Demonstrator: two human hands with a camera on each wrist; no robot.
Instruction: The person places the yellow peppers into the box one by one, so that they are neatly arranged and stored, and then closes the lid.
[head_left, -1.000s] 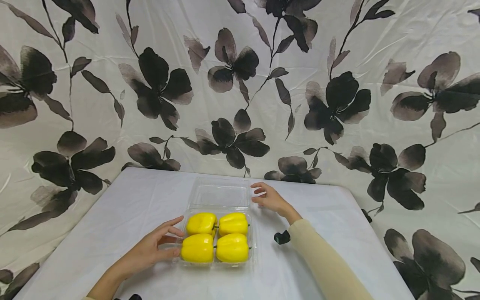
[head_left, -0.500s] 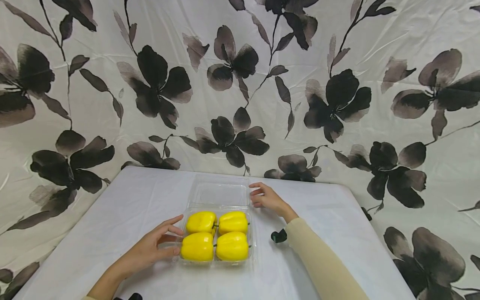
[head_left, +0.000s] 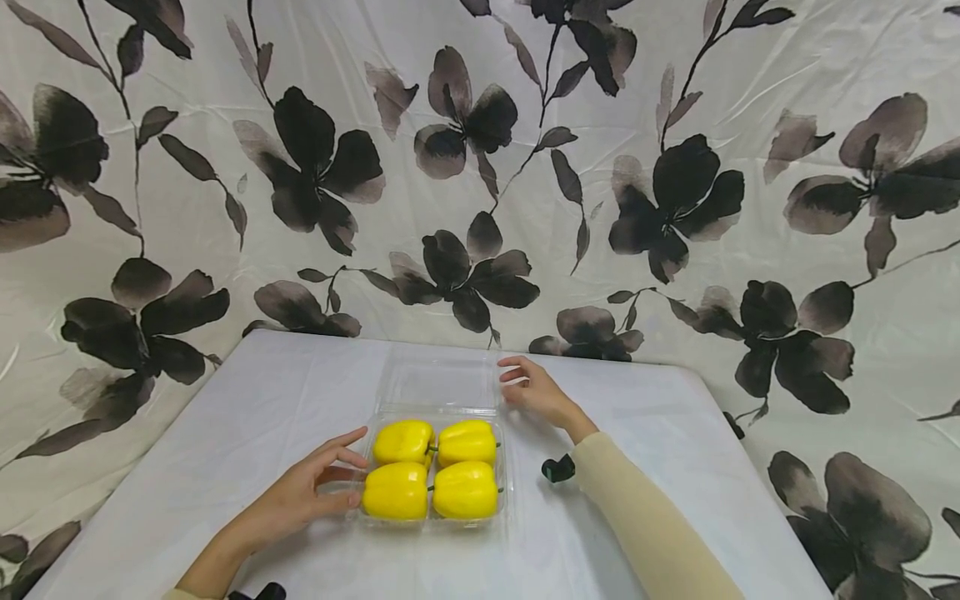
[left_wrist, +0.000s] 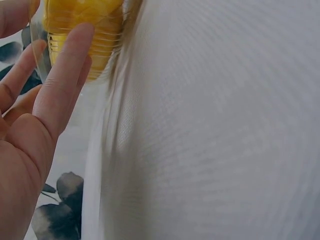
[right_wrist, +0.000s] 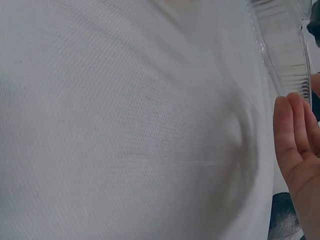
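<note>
A clear plastic clamshell container [head_left: 429, 528] holds several yellow bell peppers [head_left: 394, 492], laid in two rows with their dark stems pointing right. Its transparent lid [head_left: 438, 385] is folded back flat behind it. My left hand [head_left: 303, 492] is at the container's left side, thumb and fingers spread, fingertips right at the wall. In the left wrist view its extended fingers [left_wrist: 65, 75] overlap the ribbed wall with yellow showing through. My right hand [head_left: 536, 390] is at the lid's right edge. The right wrist view shows its fingers [right_wrist: 285, 122] nearly straight, tips by the lid's ribbed corner.
A white cloth covers the table [head_left: 285, 400]. Behind it hangs a pale curtain [head_left: 562, 233] with dark flowers. A small black object [head_left: 558, 469] shows beside the right sleeve, another [head_left: 268, 592] below the left wrist.
The right hand has risen slightly in view along the lid's right edge, and its fingers have come closer to it. The left hand, container and peppers hold nearly the same place.
</note>
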